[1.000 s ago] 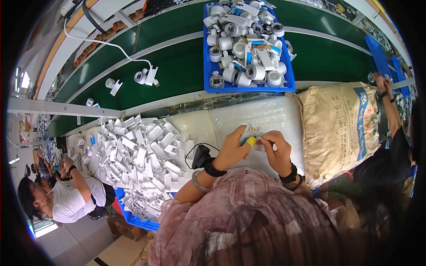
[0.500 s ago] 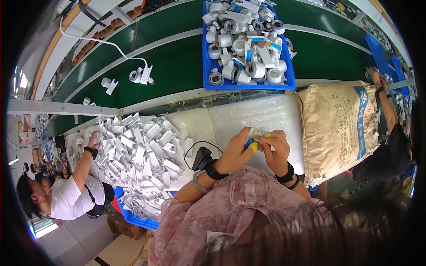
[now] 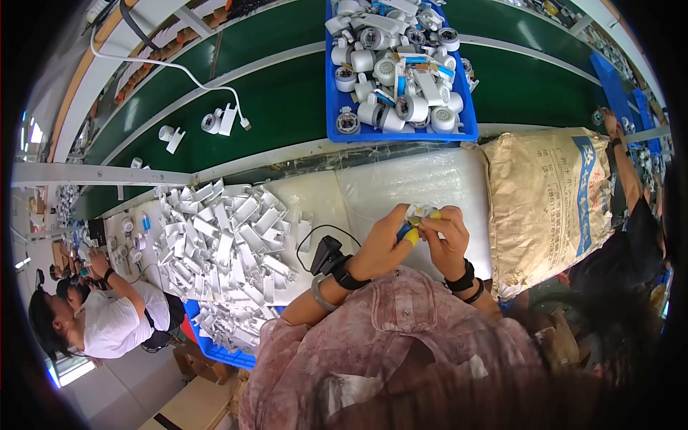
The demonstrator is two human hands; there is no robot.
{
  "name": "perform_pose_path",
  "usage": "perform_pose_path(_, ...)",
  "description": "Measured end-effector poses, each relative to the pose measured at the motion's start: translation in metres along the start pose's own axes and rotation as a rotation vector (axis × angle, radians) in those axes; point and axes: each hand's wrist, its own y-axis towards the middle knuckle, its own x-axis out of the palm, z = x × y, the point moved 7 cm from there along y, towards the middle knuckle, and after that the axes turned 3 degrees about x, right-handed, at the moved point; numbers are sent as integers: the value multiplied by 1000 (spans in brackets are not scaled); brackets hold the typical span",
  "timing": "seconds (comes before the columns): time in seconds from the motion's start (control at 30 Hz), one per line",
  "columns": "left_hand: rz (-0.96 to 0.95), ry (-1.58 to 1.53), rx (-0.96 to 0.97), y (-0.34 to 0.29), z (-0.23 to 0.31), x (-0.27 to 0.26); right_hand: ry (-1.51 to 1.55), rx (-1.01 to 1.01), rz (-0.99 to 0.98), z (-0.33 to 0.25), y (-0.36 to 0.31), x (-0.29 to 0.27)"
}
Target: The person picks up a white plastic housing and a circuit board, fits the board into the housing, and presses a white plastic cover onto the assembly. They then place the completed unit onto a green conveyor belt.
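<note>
1. Farthest left, we see a co-worker in a white T-shirt [image 3: 118,326], hands raised near small bench parts.
2. Next, a heap of white plastic casings [image 3: 226,247] covers the bench; more fill a blue crate [image 3: 233,358] below.
3. A black boxy device [image 3: 328,256] with a thin cable sits beside our left wrist.
4. Beyond our hands, a blue tray [image 3: 401,136] brims with round-headed white units [image 3: 412,107].
5. Our left hand [image 3: 380,244] is closed on a small white-and-blue part [image 3: 418,211], above the plastic-covered bench.
6. Our right hand [image 3: 447,235] draws thumb and forefinger together at that part's right edge; we cannot tell what they pinch.
7. Rightward stands a brown paper sack [image 3: 534,215], then a dark-shirted co-worker [image 3: 627,254].
</note>
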Motion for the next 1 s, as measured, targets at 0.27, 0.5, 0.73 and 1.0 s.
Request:
perform_pose_path(0.27,35,-51,92,-2,-4,5,36,54,-10,3,-2,2)
perform_pose_path(0.5,89,-180,-84,-11,-20,11,-14,37,-36,2,-1,1)
perform_pose_path(0.73,110,-253,-203,-14,-21,10,-30,-2,-26,-3,-2,5)
perform_pose_path(1.0,110,-253,-229,-15,-48,-8,-39,4,-64,2,6,24)
